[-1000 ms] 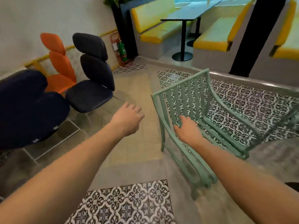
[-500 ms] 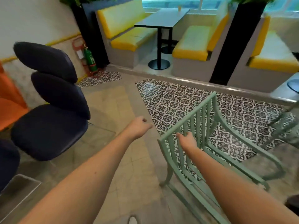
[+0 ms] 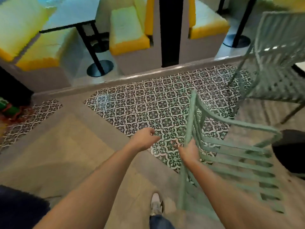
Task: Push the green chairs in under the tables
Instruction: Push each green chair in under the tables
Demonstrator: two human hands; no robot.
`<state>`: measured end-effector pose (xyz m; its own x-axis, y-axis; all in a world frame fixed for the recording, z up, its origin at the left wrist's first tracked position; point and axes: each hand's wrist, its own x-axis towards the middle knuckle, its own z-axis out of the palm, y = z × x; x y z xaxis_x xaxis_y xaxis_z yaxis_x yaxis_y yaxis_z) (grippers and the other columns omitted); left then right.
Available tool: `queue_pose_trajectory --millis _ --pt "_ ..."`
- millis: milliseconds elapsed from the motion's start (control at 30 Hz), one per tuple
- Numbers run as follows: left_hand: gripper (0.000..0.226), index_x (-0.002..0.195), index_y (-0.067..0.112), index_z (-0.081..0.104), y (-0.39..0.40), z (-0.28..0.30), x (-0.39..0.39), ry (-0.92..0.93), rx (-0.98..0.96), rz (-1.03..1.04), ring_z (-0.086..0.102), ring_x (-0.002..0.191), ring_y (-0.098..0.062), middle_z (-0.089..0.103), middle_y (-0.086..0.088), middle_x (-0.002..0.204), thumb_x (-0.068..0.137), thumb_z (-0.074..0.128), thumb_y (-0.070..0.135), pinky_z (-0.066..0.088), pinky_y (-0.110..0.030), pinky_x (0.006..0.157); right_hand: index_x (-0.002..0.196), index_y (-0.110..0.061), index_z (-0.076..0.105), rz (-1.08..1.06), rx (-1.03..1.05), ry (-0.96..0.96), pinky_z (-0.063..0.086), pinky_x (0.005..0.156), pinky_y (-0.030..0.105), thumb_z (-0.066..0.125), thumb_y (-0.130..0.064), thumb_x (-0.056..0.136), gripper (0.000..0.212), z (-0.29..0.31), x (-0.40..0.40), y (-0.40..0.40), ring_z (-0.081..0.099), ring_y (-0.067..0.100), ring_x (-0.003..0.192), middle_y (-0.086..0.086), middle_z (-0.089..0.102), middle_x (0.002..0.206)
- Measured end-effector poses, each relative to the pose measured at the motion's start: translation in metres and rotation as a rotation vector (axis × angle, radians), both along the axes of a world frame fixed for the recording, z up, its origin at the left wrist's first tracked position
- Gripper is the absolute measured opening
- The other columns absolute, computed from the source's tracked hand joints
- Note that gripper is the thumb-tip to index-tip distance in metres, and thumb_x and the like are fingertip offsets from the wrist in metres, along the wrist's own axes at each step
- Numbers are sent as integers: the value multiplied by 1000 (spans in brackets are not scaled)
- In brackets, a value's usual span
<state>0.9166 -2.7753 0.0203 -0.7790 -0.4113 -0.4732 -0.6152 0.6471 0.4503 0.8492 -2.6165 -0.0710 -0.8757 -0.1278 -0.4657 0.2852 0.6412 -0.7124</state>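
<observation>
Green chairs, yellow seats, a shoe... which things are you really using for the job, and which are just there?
For the job:
near green chair, gripped at its back by the right hand
second green chair
left hand, holding nothing

Just there:
yellow benches
booth table
patterned tiles
shoe

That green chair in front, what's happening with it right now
A person is handling the near green chair with one hand. Their right hand grips the top of its slatted backrest, while the left hand hangs free beside it, fingers loosely curled and holding nothing. The chair stands partly on the patterned floor tiles. A second green chair stands further off to the right. One shoe shows below, on the plain floor.
</observation>
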Motion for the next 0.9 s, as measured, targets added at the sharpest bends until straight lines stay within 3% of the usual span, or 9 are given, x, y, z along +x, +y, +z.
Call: queue_pose_trajectory --millis 67,133,233,333,433,567,700,800,900 --pt "34 120 15 59 -18 0 -33 -8 -29 -126 64 90 -16 64 -2 107 94 56 35 53 -32 79 129 -9 44 -60 25 35 48 74 29 61 -10 86 46 -9 -7 -9 61 27 94 9 58 107" --pt "39 130 17 54 -30 3 -68 -21 -80 -296 61 86 -11 60 -1 110 94 56 32 51 -25 74 132 -13 45 -115 41 50 48 82 33 62 -14 85 50 -12 -11 -15 60 28 101 9 61 112" --pt "51 141 27 45 -30 0 -113 1 -272 -631 58 111 -17 51 -4 135 92 59 31 50 -36 96 140 -15 40 -75 101 67 44 92 33 64 -16 83 62 -17 -9 -15 56 28 113 9 57 125" --pt "58 143 36 37 -18 -14 -161 24 -436 -988 48 127 -27 39 -7 147 90 58 28 45 -51 103 143 -12 35 -75 147 65 39 100 32 61 -17 85 63 -21 -14 -18 48 27 123 11 49 136" --pt "56 145 30 37 7 -26 -192 87 -586 -1399 35 139 -29 31 -7 154 92 55 36 36 -52 110 146 -11 31 -53 130 27 34 106 32 62 -11 81 72 -23 -13 -16 43 25 128 8 43 140" --pt "64 142 28 42 29 -50 -222 44 -666 -1847 31 140 -31 37 -6 149 88 50 61 22 -54 116 147 -24 27 -96 181 -10 41 102 37 59 -18 79 75 -30 -16 -20 47 26 126 3 42 141" --pt "67 137 31 46 25 -66 -232 53 -660 -2023 42 133 -29 49 -3 141 87 36 73 22 -55 115 145 -30 31 -209 266 -5 45 95 40 54 -18 87 64 -22 -9 -29 50 26 122 -2 40 143" --pt "66 137 30 44 25 -69 -240 40 -635 -2067 47 128 -29 50 -3 139 88 35 73 31 -52 109 142 -27 37 -268 328 10 41 96 36 46 -41 95 50 -16 9 -30 48 21 124 -2 44 141" --pt "63 141 29 40 28 -66 -241 80 -664 -2186 46 129 -30 45 -4 144 92 29 67 37 -51 106 139 -31 37 -326 435 -15 44 84 34 23 -68 87 65 -8 36 -35 56 21 112 -4 54 130"
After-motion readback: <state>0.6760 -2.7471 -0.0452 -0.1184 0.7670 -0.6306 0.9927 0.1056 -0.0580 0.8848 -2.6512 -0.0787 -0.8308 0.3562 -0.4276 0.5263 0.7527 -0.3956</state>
